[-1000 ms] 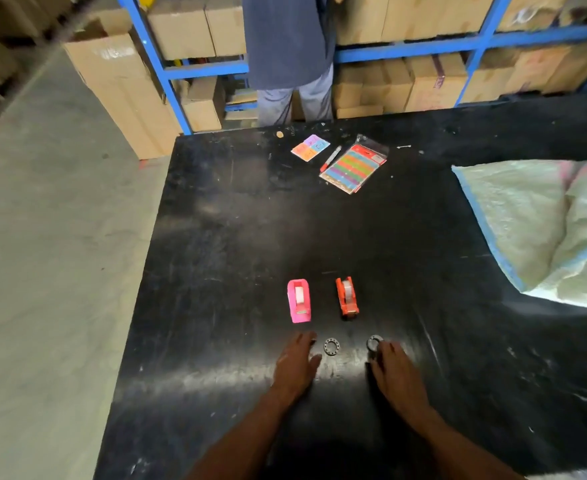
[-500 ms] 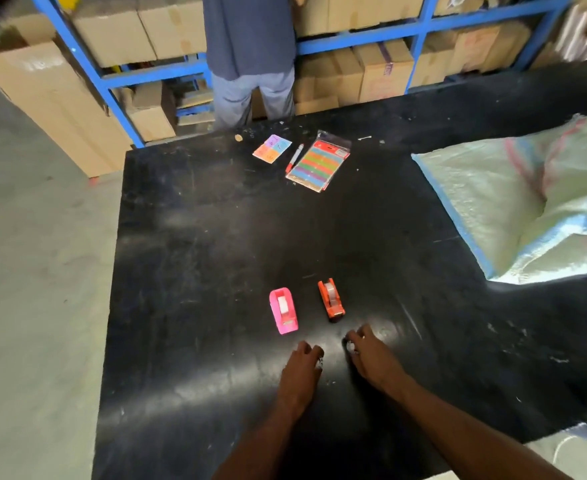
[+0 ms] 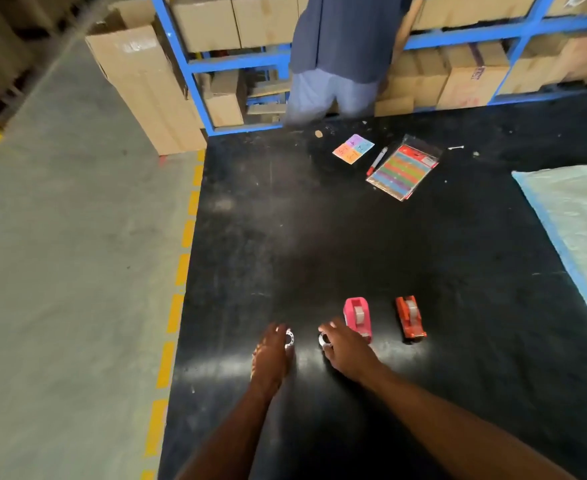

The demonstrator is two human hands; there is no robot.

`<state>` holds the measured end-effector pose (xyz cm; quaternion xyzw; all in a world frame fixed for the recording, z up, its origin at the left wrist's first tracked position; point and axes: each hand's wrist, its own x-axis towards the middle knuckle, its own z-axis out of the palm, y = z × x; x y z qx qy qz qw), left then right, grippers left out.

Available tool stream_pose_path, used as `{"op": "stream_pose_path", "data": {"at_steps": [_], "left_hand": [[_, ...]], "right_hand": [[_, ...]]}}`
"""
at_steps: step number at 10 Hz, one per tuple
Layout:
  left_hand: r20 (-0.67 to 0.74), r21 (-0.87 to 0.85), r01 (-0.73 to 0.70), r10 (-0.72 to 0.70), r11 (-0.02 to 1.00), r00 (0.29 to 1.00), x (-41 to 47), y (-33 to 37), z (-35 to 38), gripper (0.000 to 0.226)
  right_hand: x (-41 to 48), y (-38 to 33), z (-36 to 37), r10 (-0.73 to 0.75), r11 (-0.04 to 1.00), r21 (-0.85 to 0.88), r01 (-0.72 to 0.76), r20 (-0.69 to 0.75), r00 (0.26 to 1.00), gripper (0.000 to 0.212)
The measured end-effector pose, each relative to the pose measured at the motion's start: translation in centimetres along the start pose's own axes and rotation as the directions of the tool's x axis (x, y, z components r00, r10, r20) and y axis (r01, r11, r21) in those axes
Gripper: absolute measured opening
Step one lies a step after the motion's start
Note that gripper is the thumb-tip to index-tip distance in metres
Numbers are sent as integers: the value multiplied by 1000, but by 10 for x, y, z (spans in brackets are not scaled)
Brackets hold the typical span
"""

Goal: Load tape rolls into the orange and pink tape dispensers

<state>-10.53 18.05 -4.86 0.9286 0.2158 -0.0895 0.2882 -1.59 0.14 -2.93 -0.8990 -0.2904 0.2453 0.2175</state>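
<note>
The pink tape dispenser (image 3: 357,317) and the orange tape dispenser (image 3: 410,319) stand side by side on the black table (image 3: 319,244), each with a pale roll showing in it. Just left of the pink one lie two small clear tape rolls. My left hand (image 3: 272,351) has its fingertips pinched on the left roll (image 3: 289,339). My right hand (image 3: 347,348) grips the right roll (image 3: 323,339) with thumb and forefinger and partly covers the pink dispenser's near end. Both rolls sit low at the table surface.
Farther back lie a pad of coloured sticky notes (image 3: 353,148), a red marker (image 3: 377,161) and a packet of coloured strips (image 3: 403,168). A woven sack (image 3: 576,230) fills the right side. A person (image 3: 337,53) stands at the blue shelving with cartons. The table's left edge drops to the floor.
Both hands have closed on the two rolls and drawn them left, from in front of the dispensers to left of the pink one. My head has turned, shifting the view.
</note>
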Motion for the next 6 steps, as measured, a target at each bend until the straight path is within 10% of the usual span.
{"op": "stream_pose_path", "data": {"at_steps": [6], "left_hand": [[19,-49,-34,35,998,999,35,-3,-8,42]], "right_hand": [[50,-28,17,174,977,-123,-176,-32,984,38]]}}
